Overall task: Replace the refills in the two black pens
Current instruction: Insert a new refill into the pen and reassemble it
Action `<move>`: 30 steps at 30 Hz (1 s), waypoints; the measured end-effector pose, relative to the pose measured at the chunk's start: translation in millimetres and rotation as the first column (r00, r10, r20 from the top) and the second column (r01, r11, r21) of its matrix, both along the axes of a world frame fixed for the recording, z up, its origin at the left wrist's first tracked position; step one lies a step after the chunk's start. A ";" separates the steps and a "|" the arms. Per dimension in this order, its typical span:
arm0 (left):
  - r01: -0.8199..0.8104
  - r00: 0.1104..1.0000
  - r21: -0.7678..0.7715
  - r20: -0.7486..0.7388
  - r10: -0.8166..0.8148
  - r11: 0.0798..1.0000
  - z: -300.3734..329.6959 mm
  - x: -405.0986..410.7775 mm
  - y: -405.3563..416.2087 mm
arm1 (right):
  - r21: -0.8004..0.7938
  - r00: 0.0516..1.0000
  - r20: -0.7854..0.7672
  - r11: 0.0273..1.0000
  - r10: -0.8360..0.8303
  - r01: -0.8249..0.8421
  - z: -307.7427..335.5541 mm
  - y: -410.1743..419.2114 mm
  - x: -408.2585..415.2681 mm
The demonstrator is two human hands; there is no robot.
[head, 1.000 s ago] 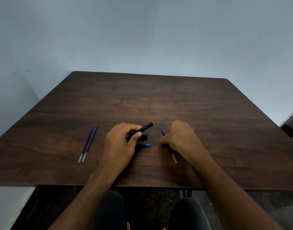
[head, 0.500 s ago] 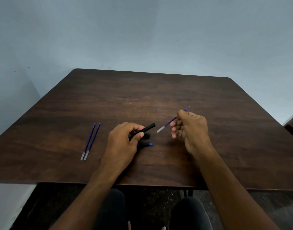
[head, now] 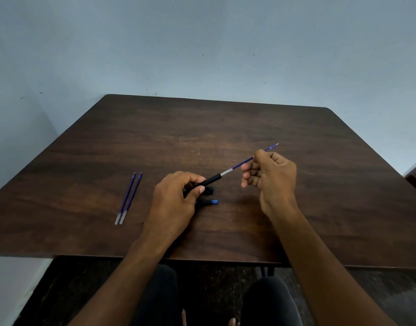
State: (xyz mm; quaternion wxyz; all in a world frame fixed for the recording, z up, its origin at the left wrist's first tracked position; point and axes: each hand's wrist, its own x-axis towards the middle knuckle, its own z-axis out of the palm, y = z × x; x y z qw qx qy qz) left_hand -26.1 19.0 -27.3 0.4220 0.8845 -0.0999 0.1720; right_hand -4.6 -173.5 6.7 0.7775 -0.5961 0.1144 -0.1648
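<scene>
So since half a second ago the refill (head: pixel 241 164) has gone from hanging free in the air to having its clear tail end right at the mouth of the black pen barrel (head: pixel 208 181), touching it or just barely inside, hard to say which. The right hand (head: pixel 270 177) pinches the refill near its tip end, other fingers curled in, and holds it slanting up to the right above the table (head: pixel 249 128). The left hand (head: pixel 178 196) grips the barrel between thumb and fingers, tilted to line up with the refill, low over the wood.

Right under that hand there's a small black pen part (head: pixel 209 189) and a piece with a blue end (head: pixel 212 202) lying on the table, partly hidden. Off to the left, well apart, two spare refills (head: pixel 128 198) lie side by side, just about touching, tips pointing away.
</scene>
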 end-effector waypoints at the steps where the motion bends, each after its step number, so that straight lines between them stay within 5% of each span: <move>1: 0.000 1.000 0.000 -0.001 0.000 1.000 -0.2 -0.2 -0.1 | 0.008 1.000 0.002 1.000 0.001 -0.001 -0.6 0.1 0.0; 20: -0.023 1.000 0.050 0.018 0.022 0.998 0.3 0.2 -0.9 | 0.035 0.995 0.088 0.998 0.051 -0.054 -14.9 -1.1 6.8; 30: -0.027 0.998 0.068 0.066 0.022 0.997 0.2 -0.6 -0.5 | -0.178 0.975 0.010 0.960 0.220 -0.215 -24.2 11.7 2.5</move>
